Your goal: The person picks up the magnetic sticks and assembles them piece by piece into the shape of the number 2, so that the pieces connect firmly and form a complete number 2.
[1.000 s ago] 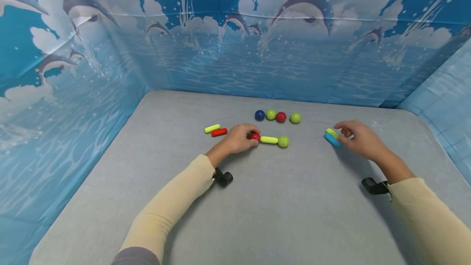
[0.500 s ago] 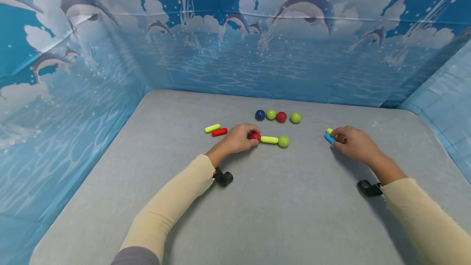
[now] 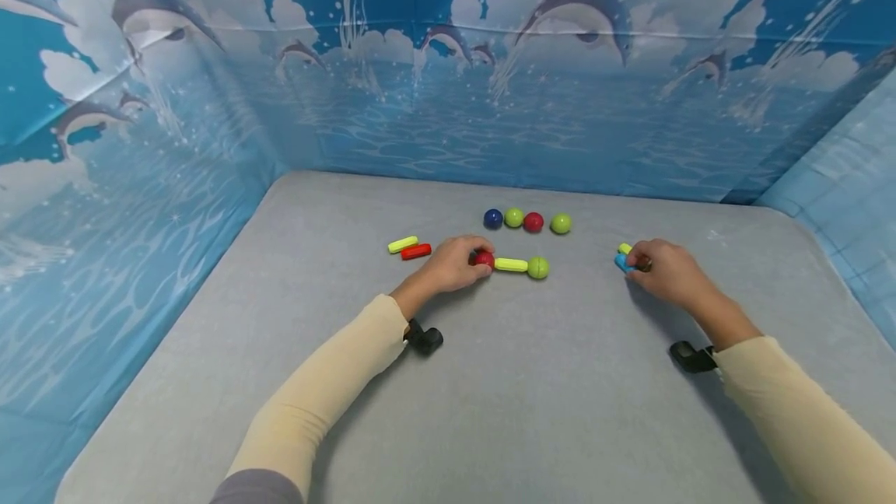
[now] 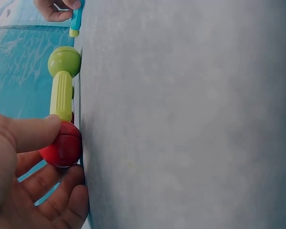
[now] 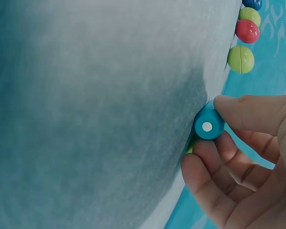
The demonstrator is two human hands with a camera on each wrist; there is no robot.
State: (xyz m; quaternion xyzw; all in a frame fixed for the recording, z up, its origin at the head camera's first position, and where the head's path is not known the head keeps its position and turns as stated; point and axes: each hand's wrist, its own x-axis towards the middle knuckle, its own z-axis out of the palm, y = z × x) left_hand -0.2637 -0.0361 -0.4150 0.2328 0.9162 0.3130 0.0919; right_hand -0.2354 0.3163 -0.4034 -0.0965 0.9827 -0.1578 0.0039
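While the left hand (image 3: 453,263) pinches the glossy red ball (image 3: 484,260) of one joined-looking ball-and-rod bar (image 3: 512,264), the right hand (image 3: 666,271) pinches a round blue rod (image 3: 623,262) at its three o'clock. Red and yellow rods (image 3: 411,252) at ten and four glossy balls (image 3: 532,222) at twelve look loose.

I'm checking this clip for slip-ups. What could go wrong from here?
The right hand pinches the blue stick with a yellow stick close beside it, so it might knock or drag that one. The left hand holds the ball-and-stick piece only by its red ball; a jolt could perhaps loosen the far green ball.
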